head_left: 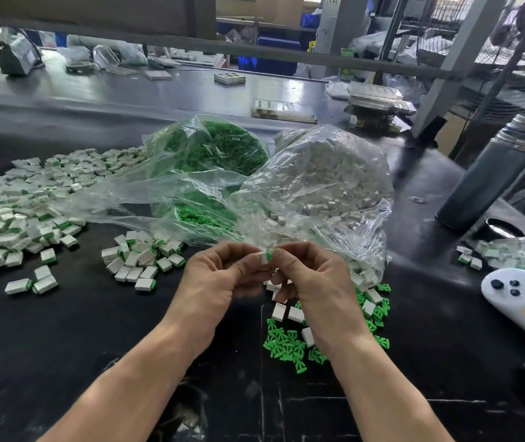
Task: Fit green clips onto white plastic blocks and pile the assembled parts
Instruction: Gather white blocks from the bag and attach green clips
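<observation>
Both hands meet mid-table: the left hand [219,275] and right hand [312,282] pinch one small white plastic block [264,258] with a green clip [269,256] between fingertips. Assembled white-and-green parts [141,261] lie piled at ten o'clock; loose green clips [286,342] at five.

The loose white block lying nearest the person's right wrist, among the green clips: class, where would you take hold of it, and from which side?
Pinch the white block across its two long side faces, coming straight down from above. It lies flat on the black table with its broad face up, and green clips crowd its left edge, so a sideways approach would probably snag them. Both hands are busy: left hand and right hand together pinch a half-fitted part.
</observation>
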Demonstrator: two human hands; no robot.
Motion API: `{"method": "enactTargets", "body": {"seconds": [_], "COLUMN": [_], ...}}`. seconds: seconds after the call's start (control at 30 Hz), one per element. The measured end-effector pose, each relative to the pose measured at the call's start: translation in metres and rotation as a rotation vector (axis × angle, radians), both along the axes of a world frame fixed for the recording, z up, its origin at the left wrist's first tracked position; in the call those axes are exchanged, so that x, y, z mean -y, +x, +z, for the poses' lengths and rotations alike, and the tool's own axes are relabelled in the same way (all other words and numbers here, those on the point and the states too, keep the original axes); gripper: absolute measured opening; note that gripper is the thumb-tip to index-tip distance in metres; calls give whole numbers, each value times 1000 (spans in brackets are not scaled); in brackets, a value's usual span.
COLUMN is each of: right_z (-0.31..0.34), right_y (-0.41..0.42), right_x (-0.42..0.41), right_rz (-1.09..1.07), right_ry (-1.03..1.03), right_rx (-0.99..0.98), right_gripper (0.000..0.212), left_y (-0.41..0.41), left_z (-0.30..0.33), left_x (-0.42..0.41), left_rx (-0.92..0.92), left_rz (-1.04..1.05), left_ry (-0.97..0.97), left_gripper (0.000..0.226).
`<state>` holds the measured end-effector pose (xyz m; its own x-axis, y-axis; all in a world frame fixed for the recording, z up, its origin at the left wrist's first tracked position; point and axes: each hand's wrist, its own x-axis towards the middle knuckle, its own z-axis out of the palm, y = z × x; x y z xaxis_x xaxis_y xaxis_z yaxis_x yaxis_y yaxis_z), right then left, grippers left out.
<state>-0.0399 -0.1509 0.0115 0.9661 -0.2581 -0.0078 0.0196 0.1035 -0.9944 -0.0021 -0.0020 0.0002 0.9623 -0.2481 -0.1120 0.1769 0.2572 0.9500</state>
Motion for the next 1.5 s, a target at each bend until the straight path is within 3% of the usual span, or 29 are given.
{"method": "enactTargets", "body": {"seconds": [0.27,0.5,0.67,0.97,1.17,1.27,1.37,1.5], "right_z": [2,-1,-3,-6,-4,-5,-9,-9], "right_y": [-2,-2,-1,-2,-4,-4,-3,-3], "right_x": [1,-3,-2,-5,-9,-10,-13,-11], "right_rz": [-29,-32,-31,-62,-51,-80,-97,-41], "right_ry": [-99,-130,-145,-167,-82,-144,-189,-142], "right_rx": [-9,-3,11,34,23,41,73,73], "right_gripper": [6,5,3,7,5,6,9,10], "left_y": [4,3,2,-2,-8,-9,-9,-4], "left_z": [-6,-7,-7,-7,-9,-9,-9,-10], "left_x": [-1,-4,-2,4,14,17,18,12], "left_rx": [73,186,165,125,38,-6,-22,37], "left_rz": [39,39,75,97,162,185,195,166], "left_ry": [77,187,211,196,34,-18,-32,22], "left_gripper": [6,6,13,17,6,19,27,18]}}
